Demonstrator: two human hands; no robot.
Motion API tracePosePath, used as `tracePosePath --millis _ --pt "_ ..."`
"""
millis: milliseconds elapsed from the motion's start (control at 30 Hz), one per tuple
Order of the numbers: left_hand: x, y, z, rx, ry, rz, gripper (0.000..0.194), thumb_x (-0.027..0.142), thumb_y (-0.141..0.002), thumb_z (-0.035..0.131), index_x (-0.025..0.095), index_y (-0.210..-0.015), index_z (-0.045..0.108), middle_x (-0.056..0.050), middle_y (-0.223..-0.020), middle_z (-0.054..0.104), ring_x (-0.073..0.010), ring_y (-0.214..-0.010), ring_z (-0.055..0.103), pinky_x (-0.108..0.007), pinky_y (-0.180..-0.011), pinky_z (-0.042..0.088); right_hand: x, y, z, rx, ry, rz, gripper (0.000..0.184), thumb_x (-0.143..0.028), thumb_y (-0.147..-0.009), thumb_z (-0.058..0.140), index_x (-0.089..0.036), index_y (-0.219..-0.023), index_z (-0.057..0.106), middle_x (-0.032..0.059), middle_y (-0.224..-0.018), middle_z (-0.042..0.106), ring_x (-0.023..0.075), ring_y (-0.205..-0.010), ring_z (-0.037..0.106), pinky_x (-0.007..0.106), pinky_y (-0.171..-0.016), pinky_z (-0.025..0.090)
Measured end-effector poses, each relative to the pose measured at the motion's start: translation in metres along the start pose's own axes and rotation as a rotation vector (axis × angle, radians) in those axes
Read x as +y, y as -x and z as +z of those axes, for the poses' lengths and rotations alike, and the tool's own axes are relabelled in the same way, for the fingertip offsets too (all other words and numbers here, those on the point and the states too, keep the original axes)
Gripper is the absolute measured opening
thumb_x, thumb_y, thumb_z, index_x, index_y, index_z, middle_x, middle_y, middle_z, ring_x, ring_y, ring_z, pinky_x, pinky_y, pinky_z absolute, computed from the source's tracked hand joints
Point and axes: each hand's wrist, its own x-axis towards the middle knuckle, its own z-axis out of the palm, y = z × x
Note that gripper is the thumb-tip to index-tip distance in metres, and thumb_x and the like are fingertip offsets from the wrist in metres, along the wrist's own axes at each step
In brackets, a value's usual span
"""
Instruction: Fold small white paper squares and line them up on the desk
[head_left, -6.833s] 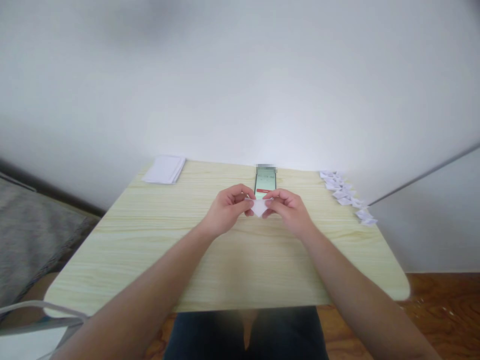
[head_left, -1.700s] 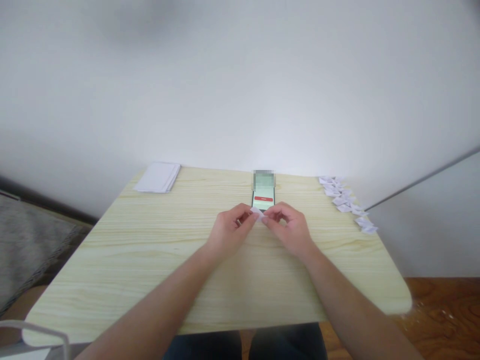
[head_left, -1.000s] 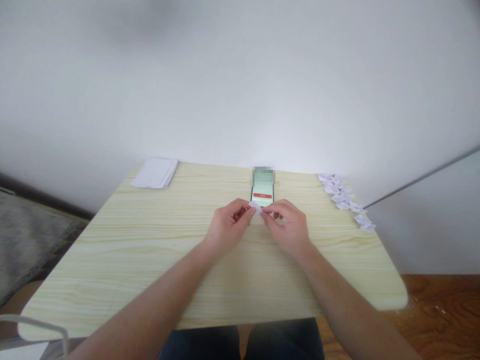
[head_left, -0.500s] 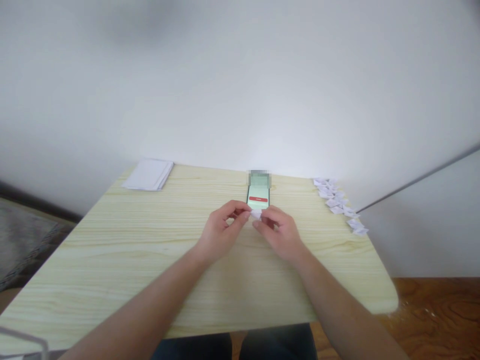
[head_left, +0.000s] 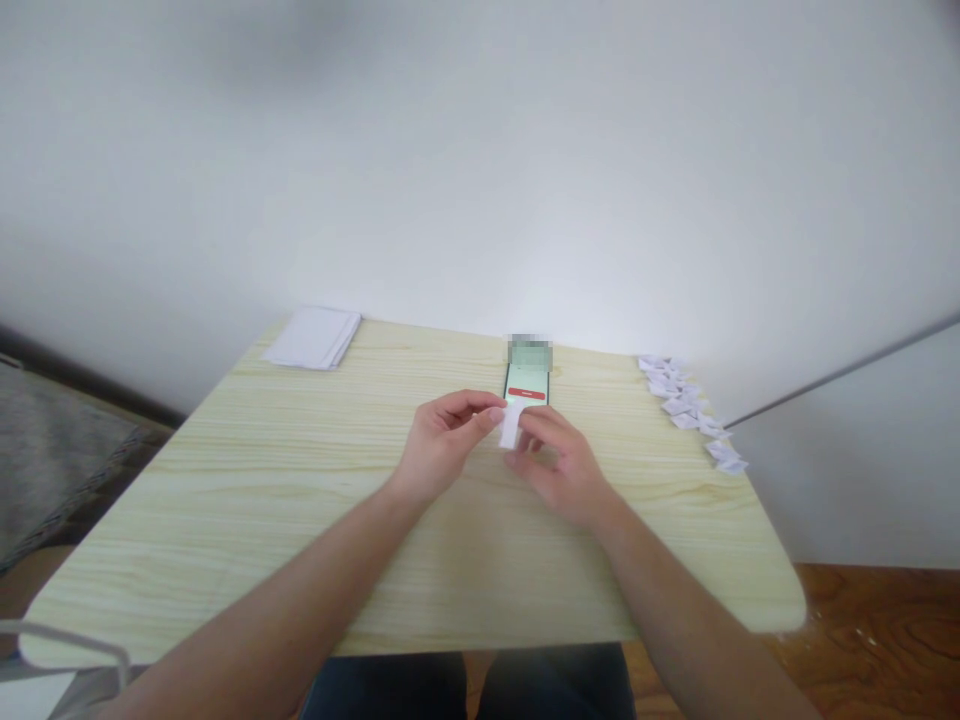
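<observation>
A small folded piece of white paper (head_left: 510, 426) is held up in the middle, in front of a phone. My left hand (head_left: 442, 440) pinches its upper left edge between thumb and forefinger. At the paper's right side is my right hand (head_left: 562, 460), its fingertips by the upper edge and its thumb lower down, with a gap between them. The phone (head_left: 527, 380) lies behind the paper with its screen lit, showing a red bar; its top is pixelated.
On the pale wooden table (head_left: 337, 440), a stack of white paper sheets (head_left: 311, 337) lies at the back left. Several small folded white paper pieces (head_left: 681, 405) line the right edge. A white wall (head_left: 480, 180) rises behind. A grey metal bar (head_left: 75, 635) shows at lower left.
The paper has turned from a small pointed shape to an upright strip between my hands. My right thumb has come away from it. The view has shifted slightly.
</observation>
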Motion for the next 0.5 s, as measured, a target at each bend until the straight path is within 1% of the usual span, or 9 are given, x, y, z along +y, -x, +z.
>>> tracePosePath --millis 67,167,233,333,400,500 --pt "-0.0004 0.0003 0.0003 0.003 -0.004 -0.007 0.026 0.037 -0.081 0.080 0.017 -0.098 0.079 -0.008 -0.099 0.079 -0.0217 -0.092 0.072 -0.036 -0.089 0.058 0.0011 0.0007 0.0005 0.008 -0.041 0.004 0.040 -0.020 -0.087 0.071 -0.031 -0.125 0.067 0.0055 -0.119 0.066 0.0177 -0.087 0.063 0.035 -0.077 0.054" --pt "-0.0014 0.0004 0.0000 -0.014 0.014 -0.018 0.027 0.036 -0.080 0.081 0.018 -0.101 0.079 -0.008 -0.099 0.079 -0.0210 -0.092 0.072 -0.035 -0.088 0.057 0.0033 0.0018 0.0002 0.019 -0.160 0.043 0.044 -0.027 -0.086 0.075 -0.031 -0.129 0.066 0.0055 -0.118 0.066 0.0172 -0.085 0.064 0.035 -0.078 0.054" --pt "-0.0019 0.0004 -0.0002 -0.037 0.025 -0.023 0.028 0.036 -0.080 0.081 0.019 -0.103 0.079 -0.007 -0.099 0.079 -0.0206 -0.091 0.072 -0.034 -0.087 0.057 0.0034 0.0017 -0.0007 0.020 -0.262 0.088 0.044 -0.032 -0.086 0.077 -0.031 -0.128 0.068 0.0059 -0.118 0.066 0.0174 -0.086 0.064 0.035 -0.078 0.053" --pt "-0.0018 0.0008 0.0006 -0.066 0.049 -0.015 0.027 0.033 -0.081 0.081 0.020 -0.105 0.079 -0.007 -0.102 0.079 -0.0191 -0.091 0.071 -0.033 -0.086 0.057 0.0017 -0.0002 -0.0017 0.023 -0.413 0.170 0.038 -0.037 -0.086 0.076 -0.029 -0.123 0.071 0.0062 -0.117 0.069 0.0185 -0.089 0.065 0.034 -0.079 0.054" --pt "-0.0010 0.0016 0.0019 -0.081 0.068 0.002 0.026 0.031 -0.082 0.080 0.020 -0.105 0.078 -0.007 -0.104 0.078 -0.0189 -0.094 0.071 -0.033 -0.087 0.057 0.0016 -0.0021 -0.0015 0.033 -0.470 0.222 0.033 -0.037 -0.085 0.077 -0.027 -0.116 0.074 0.0052 -0.108 0.072 0.0187 -0.089 0.065 0.034 -0.081 0.054" --pt "0.0011 0.0033 0.0037 -0.108 0.075 0.018 0.026 0.031 -0.081 0.080 0.020 -0.104 0.078 -0.007 -0.104 0.077 -0.0206 -0.094 0.071 -0.036 -0.088 0.058 0.0059 -0.0042 0.0002 0.055 -0.504 0.305 0.019 -0.037 -0.085 0.077 -0.025 -0.100 0.077 0.0025 -0.090 0.074 0.0176 -0.084 0.066 0.033 -0.082 0.055"
